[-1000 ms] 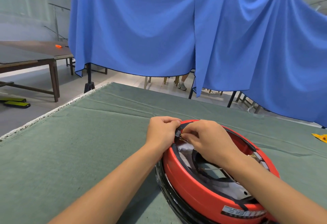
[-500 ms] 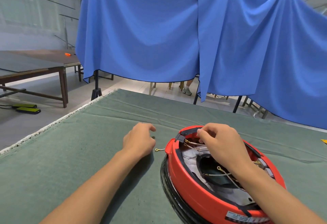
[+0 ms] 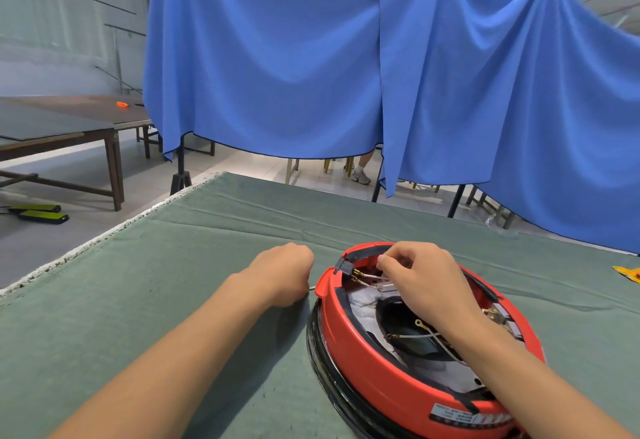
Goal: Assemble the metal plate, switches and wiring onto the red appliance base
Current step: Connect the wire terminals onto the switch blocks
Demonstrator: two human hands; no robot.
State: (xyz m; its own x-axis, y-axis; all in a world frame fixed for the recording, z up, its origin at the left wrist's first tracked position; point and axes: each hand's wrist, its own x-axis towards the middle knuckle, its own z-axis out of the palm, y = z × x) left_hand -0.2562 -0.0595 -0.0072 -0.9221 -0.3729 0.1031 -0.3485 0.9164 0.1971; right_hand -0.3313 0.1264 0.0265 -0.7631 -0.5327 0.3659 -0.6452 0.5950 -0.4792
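Red base (image 3: 367, 362) holds loose wires (image 3: 372, 277), pinched by right hand (image 3: 424, 277); left hand (image 3: 282, 270) curled.

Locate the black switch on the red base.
Head view: the black switch sits on the red base's far-left rim, between both hands.

Blue drape (image 3: 311, 57) behind green mat (image 3: 173, 265), wooden tables (image 3: 69, 127) left

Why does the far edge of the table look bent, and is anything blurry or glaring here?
Head view: the wide-angle lens curves the green table edge and blue curtain; light is soft and even, with faint shadows under the left hand; red appliance base shows no strong glare; mostly sharp.
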